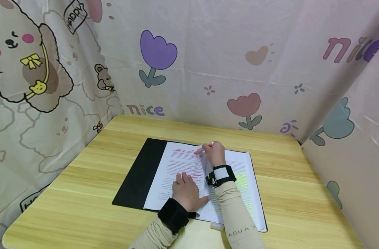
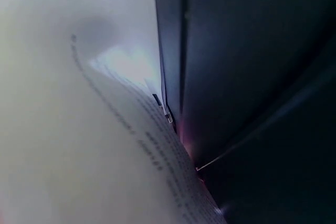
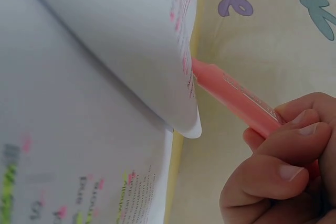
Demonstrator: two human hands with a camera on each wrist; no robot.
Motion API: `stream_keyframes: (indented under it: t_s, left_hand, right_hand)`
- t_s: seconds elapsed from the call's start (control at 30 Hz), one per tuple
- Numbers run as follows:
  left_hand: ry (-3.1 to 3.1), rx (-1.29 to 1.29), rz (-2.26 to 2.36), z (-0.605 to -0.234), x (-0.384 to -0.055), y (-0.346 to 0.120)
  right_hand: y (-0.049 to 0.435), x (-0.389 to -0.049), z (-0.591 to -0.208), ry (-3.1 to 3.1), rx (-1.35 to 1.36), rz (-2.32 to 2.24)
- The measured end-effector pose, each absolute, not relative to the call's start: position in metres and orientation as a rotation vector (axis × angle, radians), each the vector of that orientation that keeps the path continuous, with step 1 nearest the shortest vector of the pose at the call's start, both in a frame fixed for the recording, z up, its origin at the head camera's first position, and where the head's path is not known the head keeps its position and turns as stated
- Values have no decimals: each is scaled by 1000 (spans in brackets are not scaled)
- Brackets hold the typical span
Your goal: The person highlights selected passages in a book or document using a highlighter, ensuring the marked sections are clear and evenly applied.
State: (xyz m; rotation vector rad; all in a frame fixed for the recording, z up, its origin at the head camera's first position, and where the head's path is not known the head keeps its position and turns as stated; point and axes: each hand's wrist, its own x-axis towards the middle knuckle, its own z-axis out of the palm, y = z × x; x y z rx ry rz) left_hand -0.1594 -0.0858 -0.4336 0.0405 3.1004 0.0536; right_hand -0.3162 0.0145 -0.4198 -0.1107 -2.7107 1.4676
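Note:
My right hand pinches a pink highlighter, its tip at the upper right of the left page. Pink strokes run across the top lines of that page and along its right side. My left hand rests on the lower part of the same page, fingers spread and thumb pointing right. The pages lie in an open black folder. Yellow and some pink marks show on the right page, partly covered by my right forearm. The left wrist view has only blurred print and dark folder, no fingers.
The folder lies on a light wooden table. A small whitish piece sticks out at the folder's front edge, beside my right sleeve. Behind and at both sides hangs a printed cloth.

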Motion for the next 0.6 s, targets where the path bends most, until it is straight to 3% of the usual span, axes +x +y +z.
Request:
stream_keyframes:
  t_s: [0.6]
  left_hand:
    - [3129, 43, 65, -433, -158, -86]
  right_hand:
    - [9, -310, -416, -2717, -27, 1368]
